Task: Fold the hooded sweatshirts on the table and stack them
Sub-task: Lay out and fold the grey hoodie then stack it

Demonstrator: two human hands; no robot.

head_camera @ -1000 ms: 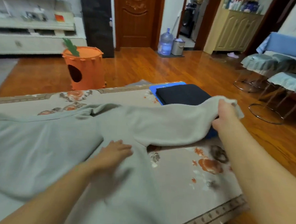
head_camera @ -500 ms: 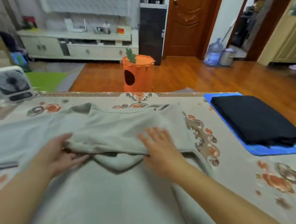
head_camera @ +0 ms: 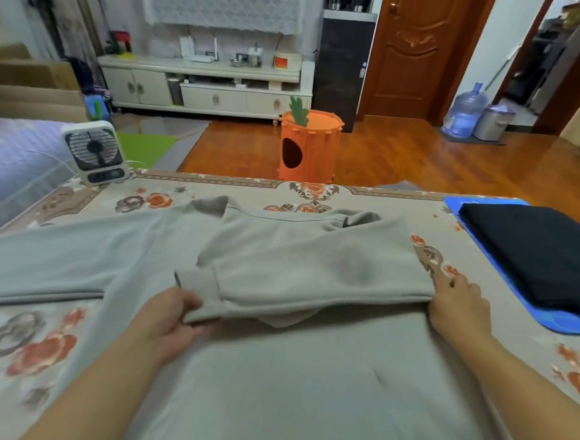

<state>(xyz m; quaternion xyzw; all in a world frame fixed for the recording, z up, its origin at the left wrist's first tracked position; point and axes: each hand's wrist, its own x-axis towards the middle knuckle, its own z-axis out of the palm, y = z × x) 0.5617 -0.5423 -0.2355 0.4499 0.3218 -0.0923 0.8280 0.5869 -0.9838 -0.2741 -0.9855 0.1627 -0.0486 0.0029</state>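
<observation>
A pale grey hooded sweatshirt [head_camera: 305,375] lies spread across the flowered table cover [head_camera: 32,346]. Its right sleeve [head_camera: 313,266] is folded leftward over the chest. My left hand [head_camera: 168,318] pinches that sleeve's cuff near the middle of the garment. My right hand [head_camera: 457,307] rests with fingers fairly straight against the fold at the sweatshirt's right edge. The other sleeve [head_camera: 45,264] stretches out flat to the left. A folded black sweatshirt [head_camera: 536,257] lies on a blue mat [head_camera: 556,317] at the table's right end.
A small white desk fan [head_camera: 96,153] stands at the table's far left corner. Beyond the far edge, on the wooden floor, is an orange carrot-shaped bin [head_camera: 309,145]. A low white cabinet [head_camera: 205,86] lines the back wall.
The right sleeve, held stretched over the black stack a second ago, has been laid across the chest. My right hand slid to the right fold edge; my left hand now pinches the cuff.
</observation>
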